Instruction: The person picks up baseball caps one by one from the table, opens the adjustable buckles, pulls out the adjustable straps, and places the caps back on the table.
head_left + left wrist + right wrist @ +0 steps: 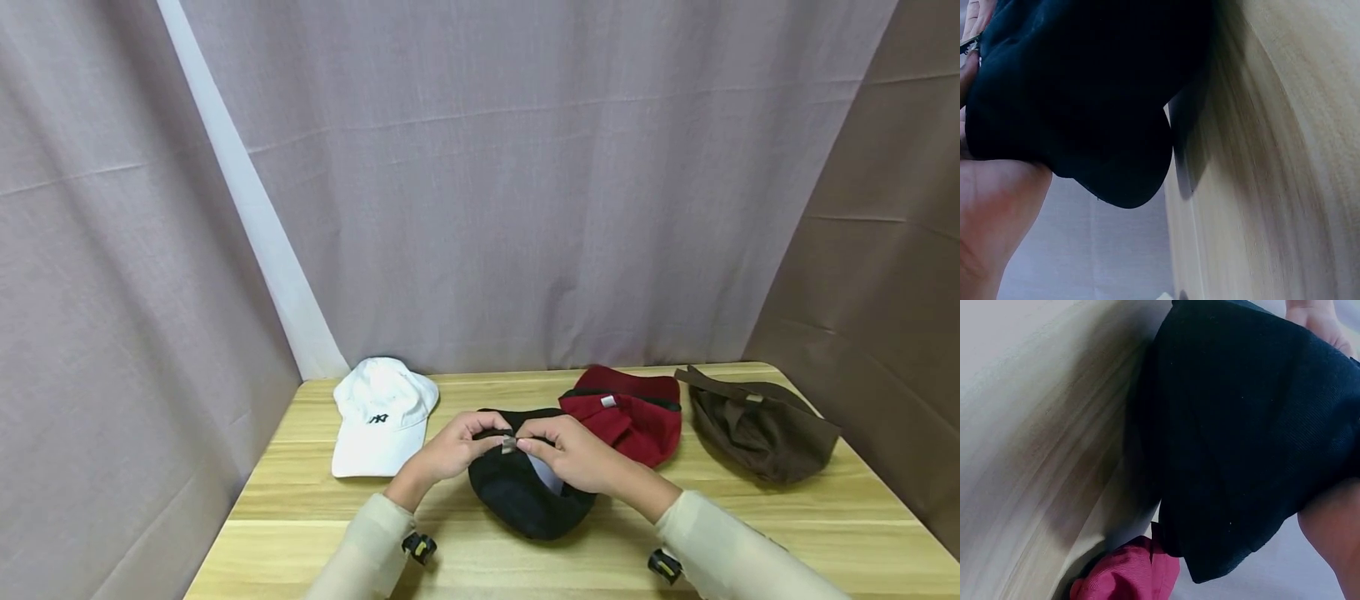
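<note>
A black cap (525, 504) is held in front of me at the middle of the table, its opening turned up and a pale lining showing inside. At the cap's strap, my left hand (453, 446) pinches beside a small metal buckle (509, 445) between thumb and fingers. From the other side my right hand (573, 457) pinches the strap close to the same buckle, the two sets of fingertips almost meeting. In the left wrist view the black crown (1079, 94) hangs close over the wood. Dark fabric (1260, 419) fills much of the right wrist view, hiding the right fingertips.
To the left, a white cap (386, 408) lies with its brim toward me. A red cap (630, 417) rests upturned just behind and right of the black one. Farther right is a dark brown cap (761, 433). Grey curtain (525, 208) borders the wooden table (300, 500) at the back.
</note>
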Demonstrator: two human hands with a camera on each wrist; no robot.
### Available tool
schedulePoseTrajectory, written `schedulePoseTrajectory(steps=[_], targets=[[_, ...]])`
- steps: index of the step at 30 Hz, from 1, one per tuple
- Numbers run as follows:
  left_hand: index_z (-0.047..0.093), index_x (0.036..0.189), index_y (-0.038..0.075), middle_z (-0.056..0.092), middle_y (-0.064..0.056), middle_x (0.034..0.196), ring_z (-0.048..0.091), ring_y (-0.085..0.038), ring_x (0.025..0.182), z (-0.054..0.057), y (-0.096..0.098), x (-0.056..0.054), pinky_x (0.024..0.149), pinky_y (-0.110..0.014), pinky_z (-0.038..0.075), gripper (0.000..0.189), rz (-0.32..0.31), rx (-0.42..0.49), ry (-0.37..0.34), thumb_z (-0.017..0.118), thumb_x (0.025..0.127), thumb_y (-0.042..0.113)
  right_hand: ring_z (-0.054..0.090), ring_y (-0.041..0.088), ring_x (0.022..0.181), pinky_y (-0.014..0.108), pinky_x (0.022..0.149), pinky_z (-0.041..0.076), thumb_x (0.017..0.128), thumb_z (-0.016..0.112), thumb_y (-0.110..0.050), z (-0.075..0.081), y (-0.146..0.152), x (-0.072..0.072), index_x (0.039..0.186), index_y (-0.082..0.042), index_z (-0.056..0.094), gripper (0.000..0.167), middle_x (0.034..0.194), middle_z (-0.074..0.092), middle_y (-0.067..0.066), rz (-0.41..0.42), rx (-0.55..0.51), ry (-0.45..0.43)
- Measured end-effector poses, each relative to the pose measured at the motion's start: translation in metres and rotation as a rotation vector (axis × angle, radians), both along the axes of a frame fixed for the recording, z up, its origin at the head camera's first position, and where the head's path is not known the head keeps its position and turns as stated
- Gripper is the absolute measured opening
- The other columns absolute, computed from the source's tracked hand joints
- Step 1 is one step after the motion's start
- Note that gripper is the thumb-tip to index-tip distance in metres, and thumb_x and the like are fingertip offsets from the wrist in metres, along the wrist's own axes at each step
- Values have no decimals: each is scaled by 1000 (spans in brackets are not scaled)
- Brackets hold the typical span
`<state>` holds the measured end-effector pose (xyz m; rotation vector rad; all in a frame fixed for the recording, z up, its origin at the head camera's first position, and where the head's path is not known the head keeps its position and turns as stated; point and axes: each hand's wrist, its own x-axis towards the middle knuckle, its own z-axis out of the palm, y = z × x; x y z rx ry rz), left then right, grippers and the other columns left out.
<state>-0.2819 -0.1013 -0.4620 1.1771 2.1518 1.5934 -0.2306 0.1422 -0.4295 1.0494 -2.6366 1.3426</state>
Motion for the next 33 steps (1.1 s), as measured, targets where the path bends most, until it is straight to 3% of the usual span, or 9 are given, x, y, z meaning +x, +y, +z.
schedulePoseTrajectory(steps=[9,23,27,33], targets=[[70,107,-2,61,1,97,55,-5,90,5,0,-2,84,-21,46,14,-2,-5,-31,58,106,4,65,7,98,26,92,54,108,62,-15,-1,1,-1,111,-22,77,17,106,76,-5,-6,-10,-5],[69,105,-6,62,6,96,56,-5,94,5,0,-3,87,-21,47,13,-16,32,-51,60,104,3,64,7,100,25,93,53,107,62,-10,-3,3,-3,112,-23,77,20,108,76,-4,-8,-22,3],[69,104,-7,63,5,97,58,-4,94,5,0,-1,88,-21,48,13,-13,50,-53,61,103,2,63,7,96,24,89,52,107,62,-13,-3,2,-4,109,-22,76,17,104,75,-3,4,-23,1],[70,105,-7,65,2,98,59,-4,96,4,0,1,90,-21,48,11,-5,54,-55,61,100,0,56,5,77,22,71,48,105,68,-23,-2,-2,-4,99,-20,75,9,85,65,-7,5,-11,-12]])
